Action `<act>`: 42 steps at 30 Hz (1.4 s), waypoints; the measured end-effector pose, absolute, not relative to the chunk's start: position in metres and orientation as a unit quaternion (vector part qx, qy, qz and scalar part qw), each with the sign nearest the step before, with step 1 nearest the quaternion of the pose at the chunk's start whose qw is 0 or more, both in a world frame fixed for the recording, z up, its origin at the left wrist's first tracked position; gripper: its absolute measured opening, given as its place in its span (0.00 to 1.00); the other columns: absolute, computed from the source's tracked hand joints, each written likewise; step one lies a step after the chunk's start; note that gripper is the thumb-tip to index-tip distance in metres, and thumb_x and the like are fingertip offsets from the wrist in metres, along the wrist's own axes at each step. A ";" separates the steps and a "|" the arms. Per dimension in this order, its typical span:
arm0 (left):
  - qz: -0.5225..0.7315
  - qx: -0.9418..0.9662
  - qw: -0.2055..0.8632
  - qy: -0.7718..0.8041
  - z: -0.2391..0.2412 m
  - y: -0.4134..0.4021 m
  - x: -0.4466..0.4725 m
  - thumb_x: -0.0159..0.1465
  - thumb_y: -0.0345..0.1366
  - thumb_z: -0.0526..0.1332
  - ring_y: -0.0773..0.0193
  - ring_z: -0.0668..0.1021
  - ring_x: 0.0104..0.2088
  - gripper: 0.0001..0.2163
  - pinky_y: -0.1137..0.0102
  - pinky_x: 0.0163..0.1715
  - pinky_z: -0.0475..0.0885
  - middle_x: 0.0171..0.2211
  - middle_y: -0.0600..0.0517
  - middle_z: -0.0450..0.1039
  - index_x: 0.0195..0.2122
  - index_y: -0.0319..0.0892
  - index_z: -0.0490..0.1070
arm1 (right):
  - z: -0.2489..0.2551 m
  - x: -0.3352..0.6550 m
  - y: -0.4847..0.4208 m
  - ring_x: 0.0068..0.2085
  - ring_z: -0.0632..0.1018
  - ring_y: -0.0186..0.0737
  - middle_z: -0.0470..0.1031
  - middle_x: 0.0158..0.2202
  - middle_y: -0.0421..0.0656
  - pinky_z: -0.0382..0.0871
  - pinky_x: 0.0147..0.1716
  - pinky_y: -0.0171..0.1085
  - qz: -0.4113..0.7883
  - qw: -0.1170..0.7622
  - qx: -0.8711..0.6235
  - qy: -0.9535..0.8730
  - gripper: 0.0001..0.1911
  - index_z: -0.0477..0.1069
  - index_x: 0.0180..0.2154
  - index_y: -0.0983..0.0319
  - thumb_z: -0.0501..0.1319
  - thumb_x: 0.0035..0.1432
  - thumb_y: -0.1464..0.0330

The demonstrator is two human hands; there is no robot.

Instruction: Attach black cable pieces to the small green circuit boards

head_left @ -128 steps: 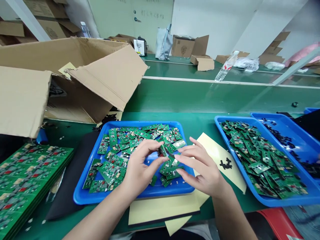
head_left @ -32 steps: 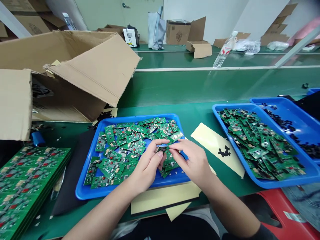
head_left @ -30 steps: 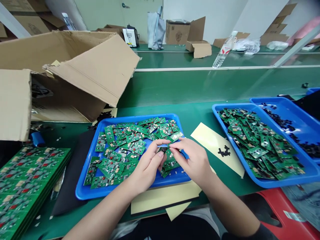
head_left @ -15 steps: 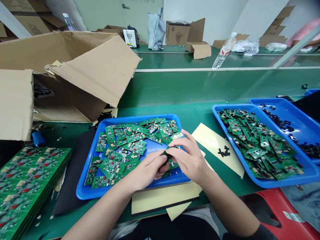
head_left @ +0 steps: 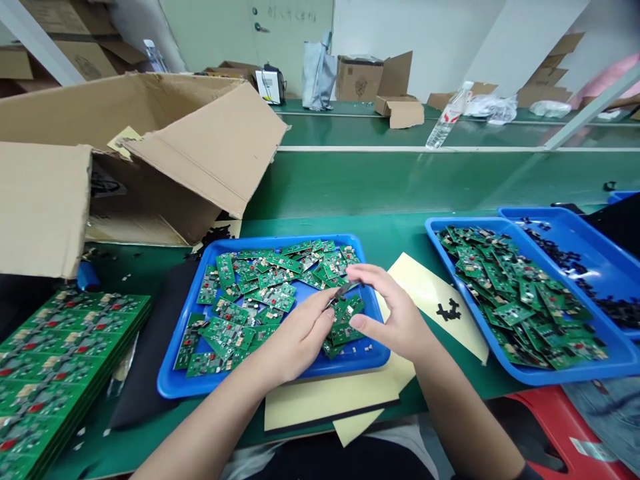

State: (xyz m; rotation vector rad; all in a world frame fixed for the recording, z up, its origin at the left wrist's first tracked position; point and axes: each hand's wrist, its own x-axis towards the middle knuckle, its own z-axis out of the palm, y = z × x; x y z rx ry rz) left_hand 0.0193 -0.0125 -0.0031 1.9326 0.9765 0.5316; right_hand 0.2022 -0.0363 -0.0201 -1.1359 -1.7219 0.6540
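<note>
My left hand (head_left: 300,337) is closed on a small circuit board (head_left: 346,289), which is tilted so that mostly its dark edge shows. Close to the far end of that board are the curved fingertips of my right hand (head_left: 393,313); its thumb stands well apart from them. Whether those fingertips touch the board is hard to tell. Both hands are above the right part of a blue tray (head_left: 167,360), where loose green circuit boards (head_left: 227,333) lie in a jumble. A few tiny pale bits (head_left: 361,349) sit on the tray floor beneath my right hand.
Stacked board panels (head_left: 65,347) stand at the left, before an open carton (head_left: 215,147). Cream backing sheets (head_left: 325,403) lie in front; another sheet (head_left: 415,280) carries black pieces (head_left: 449,309). At right, a second blue tray (head_left: 500,357) holds boards and a third (head_left: 590,247) black parts.
My right hand has opened, its thumb moving away from the board and its fingers spreading. The board now shows more above my left hand. The whole view has shifted slightly.
</note>
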 end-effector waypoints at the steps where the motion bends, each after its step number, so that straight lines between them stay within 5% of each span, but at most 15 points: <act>1: 0.215 0.796 0.416 0.384 -0.005 -0.012 0.019 0.68 0.37 0.45 0.56 0.70 0.54 0.18 0.60 0.54 0.65 0.54 0.44 0.68 0.55 0.41 0.63 | -0.019 0.202 -0.036 0.53 0.72 0.50 0.70 0.50 0.49 0.69 0.52 0.50 0.270 0.467 -0.464 -0.703 0.19 0.67 0.49 0.58 0.62 0.57 0.60; 9: 0.204 0.848 0.322 0.369 -0.016 -0.013 0.020 0.68 0.34 0.45 0.56 0.72 0.44 0.23 0.57 0.47 0.71 0.42 0.43 0.68 0.64 0.39 0.52 | -0.017 0.189 -0.036 0.38 0.76 0.42 0.74 0.33 0.44 0.71 0.40 0.43 0.213 0.502 -0.462 -0.699 0.01 0.68 0.32 0.59 0.60 0.57 0.70; 16: 0.214 0.836 0.366 0.349 -0.017 -0.011 0.018 0.68 0.31 0.45 0.60 0.71 0.44 0.25 0.60 0.49 0.70 0.43 0.46 0.63 0.66 0.48 0.44 | -0.015 0.189 -0.038 0.34 0.77 0.40 0.75 0.29 0.42 0.70 0.46 0.46 0.193 0.521 -0.425 -0.714 0.06 0.69 0.31 0.59 0.57 0.55 0.75; 23: 0.210 0.796 0.462 0.328 -0.005 -0.008 0.014 0.65 0.31 0.55 0.62 0.71 0.41 0.22 0.62 0.47 0.70 0.41 0.50 0.65 0.60 0.53 0.59 | -0.012 0.194 -0.039 0.35 0.77 0.39 0.75 0.30 0.42 0.70 0.47 0.45 0.222 0.530 -0.374 -0.727 0.08 0.70 0.33 0.59 0.57 0.54 0.77; 29: 0.318 0.734 0.480 0.360 -0.013 -0.004 0.014 0.59 0.34 0.62 0.60 0.73 0.42 0.13 0.63 0.43 0.71 0.39 0.50 0.68 0.47 0.46 0.70 | -0.012 0.196 -0.040 0.38 0.77 0.39 0.72 0.36 0.44 0.67 0.51 0.49 0.200 0.521 -0.352 -0.751 0.08 0.70 0.33 0.60 0.57 0.53 0.77; 33: 0.352 0.705 0.499 0.361 -0.012 -0.005 0.016 0.57 0.37 0.64 0.62 0.73 0.38 0.09 0.66 0.40 0.73 0.36 0.51 0.67 0.39 0.43 0.71 | -0.012 0.196 -0.040 0.40 0.75 0.40 0.70 0.38 0.45 0.66 0.52 0.49 0.190 0.519 -0.345 -0.758 0.08 0.71 0.34 0.60 0.58 0.53 0.77; 42: 0.431 0.679 0.467 0.369 -0.014 -0.003 0.014 0.54 0.39 0.68 0.63 0.74 0.35 0.12 0.68 0.33 0.75 0.34 0.51 0.68 0.38 0.42 0.73 | -0.014 0.203 -0.038 0.46 0.73 0.44 0.67 0.43 0.46 0.67 0.52 0.52 0.171 0.468 -0.370 -0.784 0.11 0.72 0.40 0.56 0.59 0.55 0.74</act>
